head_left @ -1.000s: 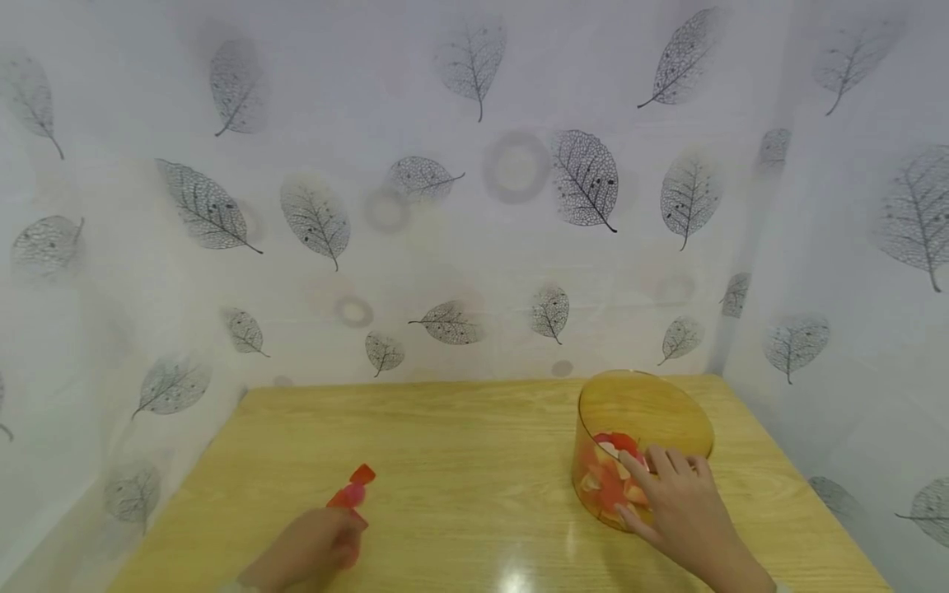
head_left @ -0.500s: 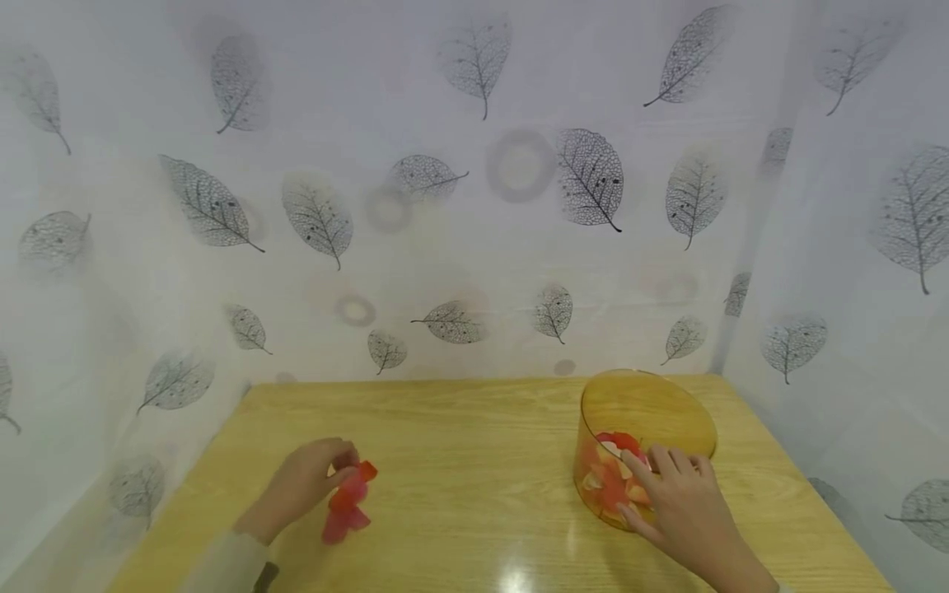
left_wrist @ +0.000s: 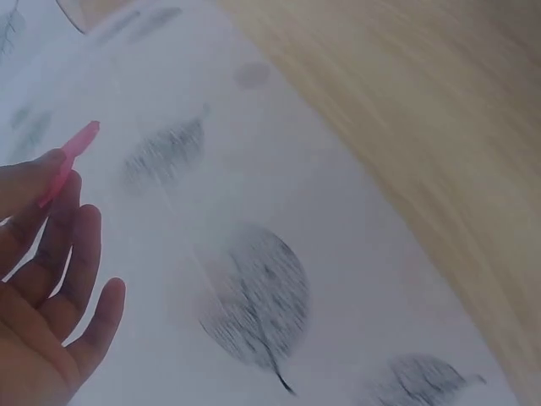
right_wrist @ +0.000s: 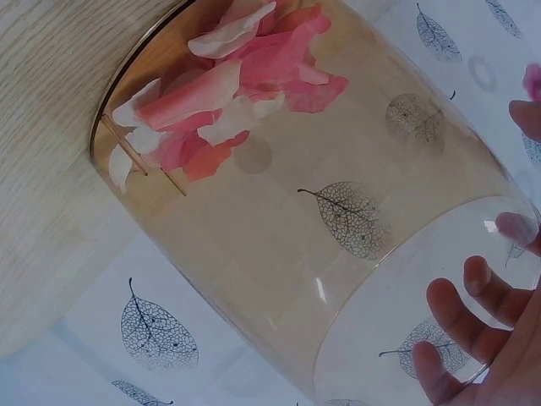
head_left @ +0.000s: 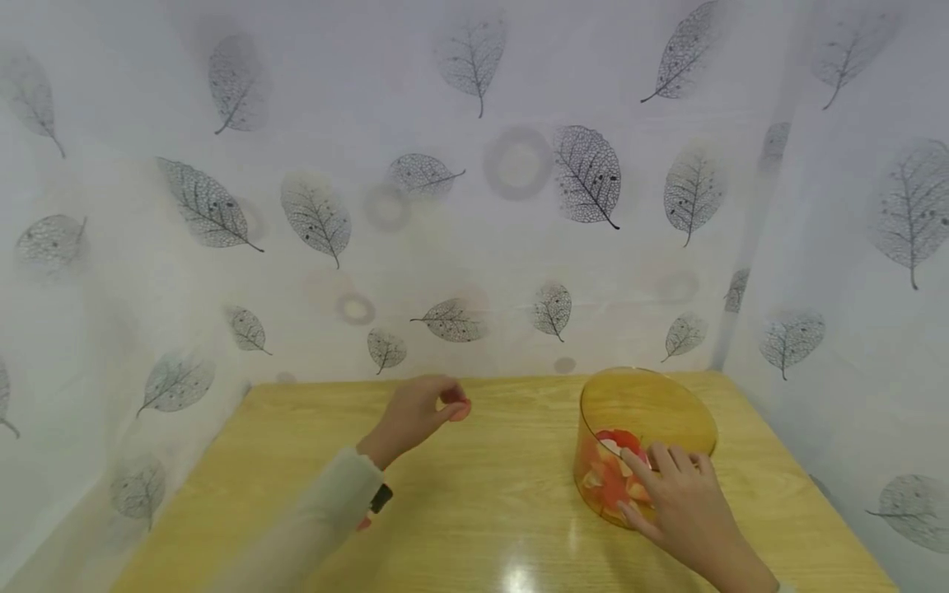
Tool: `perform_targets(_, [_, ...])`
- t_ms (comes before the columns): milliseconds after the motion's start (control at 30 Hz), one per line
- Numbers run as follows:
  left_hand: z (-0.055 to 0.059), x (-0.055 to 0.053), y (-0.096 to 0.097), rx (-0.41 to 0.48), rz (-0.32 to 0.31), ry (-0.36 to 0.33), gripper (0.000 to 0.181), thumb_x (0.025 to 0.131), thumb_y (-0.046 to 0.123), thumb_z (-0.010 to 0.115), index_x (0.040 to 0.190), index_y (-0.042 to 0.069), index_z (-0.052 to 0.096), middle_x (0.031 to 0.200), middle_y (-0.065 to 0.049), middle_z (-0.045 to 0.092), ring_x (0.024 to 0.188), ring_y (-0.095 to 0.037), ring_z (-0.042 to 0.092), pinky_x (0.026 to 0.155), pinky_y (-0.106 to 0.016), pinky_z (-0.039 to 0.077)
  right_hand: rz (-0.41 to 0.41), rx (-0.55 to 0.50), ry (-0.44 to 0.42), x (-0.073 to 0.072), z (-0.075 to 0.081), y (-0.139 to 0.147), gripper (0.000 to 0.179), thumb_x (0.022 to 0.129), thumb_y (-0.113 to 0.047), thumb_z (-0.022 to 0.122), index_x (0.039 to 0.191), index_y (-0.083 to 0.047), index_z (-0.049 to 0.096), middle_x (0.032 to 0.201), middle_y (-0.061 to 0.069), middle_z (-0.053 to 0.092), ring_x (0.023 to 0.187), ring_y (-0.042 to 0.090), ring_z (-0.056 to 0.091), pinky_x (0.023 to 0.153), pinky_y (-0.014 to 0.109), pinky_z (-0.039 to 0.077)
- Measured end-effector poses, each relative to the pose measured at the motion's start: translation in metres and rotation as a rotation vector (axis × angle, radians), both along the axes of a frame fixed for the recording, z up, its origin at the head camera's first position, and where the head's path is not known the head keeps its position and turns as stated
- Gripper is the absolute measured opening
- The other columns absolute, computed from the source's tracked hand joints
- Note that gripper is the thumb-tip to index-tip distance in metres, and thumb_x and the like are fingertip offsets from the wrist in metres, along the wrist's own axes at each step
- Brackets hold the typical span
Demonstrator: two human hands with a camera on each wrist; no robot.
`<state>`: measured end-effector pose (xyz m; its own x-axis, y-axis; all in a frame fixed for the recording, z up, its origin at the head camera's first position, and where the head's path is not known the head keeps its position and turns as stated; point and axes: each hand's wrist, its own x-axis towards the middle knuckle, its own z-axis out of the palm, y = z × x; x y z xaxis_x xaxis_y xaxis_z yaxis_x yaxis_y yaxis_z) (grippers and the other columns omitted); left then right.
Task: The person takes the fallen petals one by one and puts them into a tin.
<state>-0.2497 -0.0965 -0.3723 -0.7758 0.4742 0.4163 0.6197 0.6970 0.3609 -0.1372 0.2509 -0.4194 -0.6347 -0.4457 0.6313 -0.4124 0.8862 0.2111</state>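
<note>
My left hand (head_left: 415,416) pinches a pink petal (left_wrist: 74,159) between thumb and fingertips, over the back middle of the table; its other fingers are loosely bent. My right hand (head_left: 685,502) holds the near side of a transparent amber glass vase (head_left: 648,408), with bent fingers at the rim and the thumb low against the outside. Pink, red and cream petals (right_wrist: 241,93) lie heaped at the bottom of the vase. Another petal (head_left: 364,523) peeks out beside the left sleeve, mostly hidden beneath it.
The wooden table (head_left: 504,478) reaches back to a white curtain (head_left: 474,247) printed with grey leaves, which also closes in both sides. A dark band (head_left: 381,498) sits at the left wrist.
The left hand has gone from the petals at the left front, first to their far end, then back and right, with a pink petal. My right hand and the vase stay put.
</note>
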Motion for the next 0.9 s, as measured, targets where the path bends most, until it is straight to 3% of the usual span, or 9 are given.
perform_targets(233, [0.016,-0.014,0.085,-0.052,-0.153,-0.017,0.009,0.086,0.027,0.068,0.085,0.017,0.068,0.082,0.007,0.069,0.075,-0.005,0.061,0.072,-0.019,0.049,-0.008,0.0,-0.014,0.001,0.0,0.0,0.078,0.091,-0.064,0.009,0.107,-0.014,0.066,0.081,0.007,0.051,0.069,0.024,0.049,0.061,0.042,0.039])
perform_targets(500, [0.026,-0.011,0.164,-0.179,-0.245,-0.036,0.009,0.087,0.031,0.065,0.089,0.022,0.068,0.085,0.012,0.069,0.074,0.002,0.059,0.069,-0.011,0.045,-0.005,-0.003,-0.009,0.001,-0.001,0.0,0.079,0.091,-0.066,0.01,0.108,-0.015,0.067,0.081,0.006,0.051,0.069,0.024,0.05,0.062,0.043,0.039])
perform_targets(700, [0.023,-0.006,0.196,-0.299,-0.313,-0.103,0.006,0.087,0.031,0.067,0.09,0.025,0.068,0.085,0.016,0.066,0.074,0.004,0.056,0.067,-0.008,0.043,0.021,-0.016,0.017,-0.001,-0.001,0.0,0.074,0.092,-0.063,0.013,0.107,-0.014,0.067,0.082,0.009,0.052,0.071,0.027,0.052,0.063,0.045,0.039])
perform_targets(800, [0.021,-0.004,0.201,-0.374,-0.371,-0.169,0.01,0.087,0.028,0.067,0.096,0.024,0.068,0.089,0.015,0.065,0.079,0.002,0.056,0.068,-0.008,0.043,0.021,-0.014,0.02,-0.001,-0.001,0.001,0.074,0.092,-0.063,0.013,0.107,-0.014,0.066,0.08,0.008,0.051,0.07,0.027,0.051,0.062,0.044,0.04])
perform_targets(900, [0.02,-0.005,0.2,-0.427,-0.412,-0.165,0.016,0.088,0.026,0.067,0.104,0.023,0.068,0.098,0.013,0.066,0.089,-0.001,0.06,0.073,-0.009,0.045,0.014,-0.007,0.022,-0.001,-0.001,0.002,0.076,0.092,-0.064,0.012,0.108,-0.014,0.066,0.079,0.007,0.049,0.069,0.026,0.051,0.061,0.044,0.039])
